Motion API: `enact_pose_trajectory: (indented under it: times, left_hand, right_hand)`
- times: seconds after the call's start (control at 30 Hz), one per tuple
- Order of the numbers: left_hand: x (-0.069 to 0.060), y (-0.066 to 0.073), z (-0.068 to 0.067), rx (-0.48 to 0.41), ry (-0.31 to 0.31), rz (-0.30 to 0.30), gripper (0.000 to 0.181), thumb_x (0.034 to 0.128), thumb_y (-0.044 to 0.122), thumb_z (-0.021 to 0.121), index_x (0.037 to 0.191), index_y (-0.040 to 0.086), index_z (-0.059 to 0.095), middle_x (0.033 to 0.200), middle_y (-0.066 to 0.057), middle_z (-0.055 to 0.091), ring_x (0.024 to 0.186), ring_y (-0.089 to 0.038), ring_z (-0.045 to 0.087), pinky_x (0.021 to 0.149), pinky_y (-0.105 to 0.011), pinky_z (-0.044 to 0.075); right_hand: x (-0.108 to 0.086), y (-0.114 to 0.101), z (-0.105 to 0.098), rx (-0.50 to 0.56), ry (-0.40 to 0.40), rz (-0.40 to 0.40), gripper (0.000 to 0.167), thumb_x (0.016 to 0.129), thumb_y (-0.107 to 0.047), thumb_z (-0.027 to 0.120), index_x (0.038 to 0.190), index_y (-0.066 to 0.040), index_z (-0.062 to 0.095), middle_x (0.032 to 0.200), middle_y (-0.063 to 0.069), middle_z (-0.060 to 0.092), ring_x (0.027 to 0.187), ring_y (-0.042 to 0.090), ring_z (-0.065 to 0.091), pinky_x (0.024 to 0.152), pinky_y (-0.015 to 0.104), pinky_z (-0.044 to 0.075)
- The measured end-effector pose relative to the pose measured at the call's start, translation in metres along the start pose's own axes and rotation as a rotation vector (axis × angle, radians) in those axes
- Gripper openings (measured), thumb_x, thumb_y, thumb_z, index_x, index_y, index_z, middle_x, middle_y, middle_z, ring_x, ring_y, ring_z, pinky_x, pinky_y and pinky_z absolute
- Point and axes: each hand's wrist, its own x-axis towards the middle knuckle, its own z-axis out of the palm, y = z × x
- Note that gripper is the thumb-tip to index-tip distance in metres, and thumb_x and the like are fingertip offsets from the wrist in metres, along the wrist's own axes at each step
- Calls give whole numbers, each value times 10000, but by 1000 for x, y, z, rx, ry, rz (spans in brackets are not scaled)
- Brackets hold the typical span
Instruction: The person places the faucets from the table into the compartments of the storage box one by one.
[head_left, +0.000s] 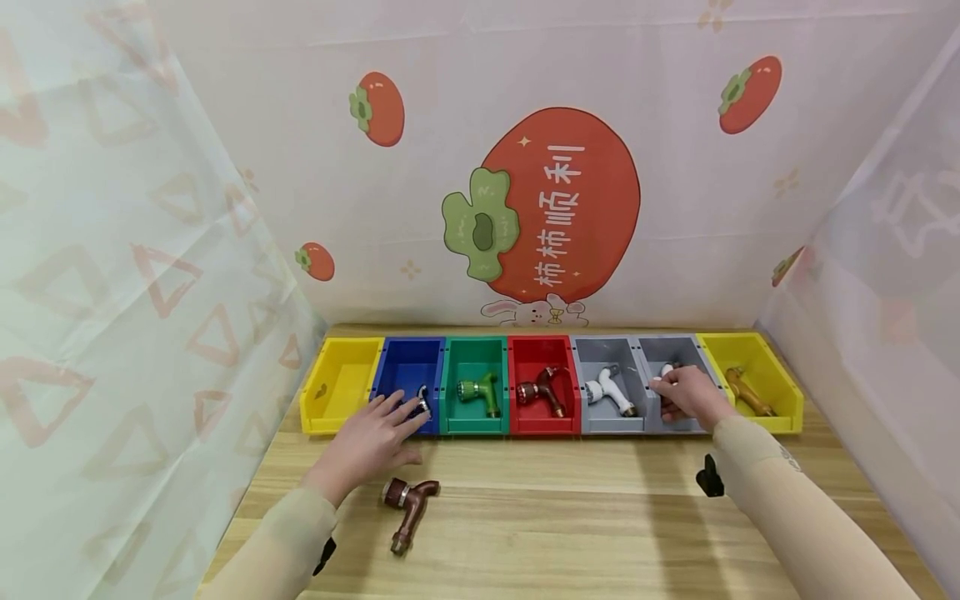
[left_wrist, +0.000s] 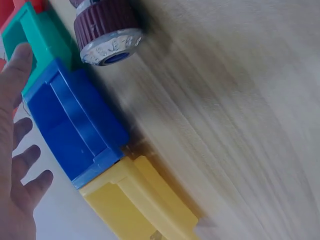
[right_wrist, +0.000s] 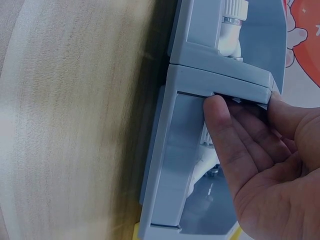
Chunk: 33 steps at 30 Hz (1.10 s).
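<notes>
My left hand (head_left: pixel 378 433) hovers over the front of the blue bin (head_left: pixel 415 354), fingers spread and holding nothing. It partly covers a silver-and-dark faucet (head_left: pixel 423 400) in that bin. Below this hand a dark-red faucet (head_left: pixel 408 508) lies on the table; its ridged knob shows large in the left wrist view. My right hand (head_left: pixel 693 393) reaches into the right-hand grey bin (right_wrist: pixel 172 160), its fingertips near the side wall. Under the fingers lies a white faucet (right_wrist: pixel 202 167), mostly hidden in the head view; no grip on it shows.
The bins stand in a row along the back wall. A green faucet (head_left: pixel 483 392) is in the green bin, a dark-red faucet (head_left: pixel 546 390) in the red bin, a white faucet (head_left: pixel 613 390) in the left grey bin, and a brass-coloured faucet (head_left: pixel 746 393) in the right yellow bin.
</notes>
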Motion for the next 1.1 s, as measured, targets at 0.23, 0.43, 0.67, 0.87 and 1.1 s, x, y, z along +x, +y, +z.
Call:
enact_pose_trajectory:
  times: [0.23,0.43,0.67,0.87,1.1]
  left_hand:
    - [-15,7,-7,-55,-21,169,828,808,644,759,1479,193,577,1562,-132,478,1450,-428,403,1147,-627,369]
    - [-32,13,-7,-133,-98,306,1006,711,744,740,1544,239,489,1622,-124,387,1464,-466,355,1147,-653,345]
    - [-47,22,0,-105,-187,401,1045,688,856,640,1573,345,423,1642,-117,351,1457,-472,360,1116,-666,376]
    - [-58,24,7,-58,-220,412,984,730,892,545,1568,393,414,1616,-101,401,1440,-432,405,1103,-658,395]
    - [-67,25,12,-70,-220,402,820,851,798,544,1548,373,459,1628,-110,378,1403,-421,453,1061,-620,457]
  right_hand:
    - [-1,0,0,-16,7,1,286,1072,-221,561,994,48,621,857,153,623,715,221,657,689,344,629]
    - [-1,-1,1,-21,7,8,287,1070,-225,567,1007,49,623,875,166,631,722,225,658,695,343,630]
    - [-1,-1,0,-24,5,7,286,1070,-225,566,995,47,619,872,162,624,726,223,652,695,342,630]
    - [0,-1,0,-19,7,14,284,1070,-227,568,995,42,621,856,140,622,718,214,650,693,339,629]
    - [0,0,1,-19,7,9,285,1071,-219,564,1002,51,622,849,135,620,713,211,649,694,347,630]
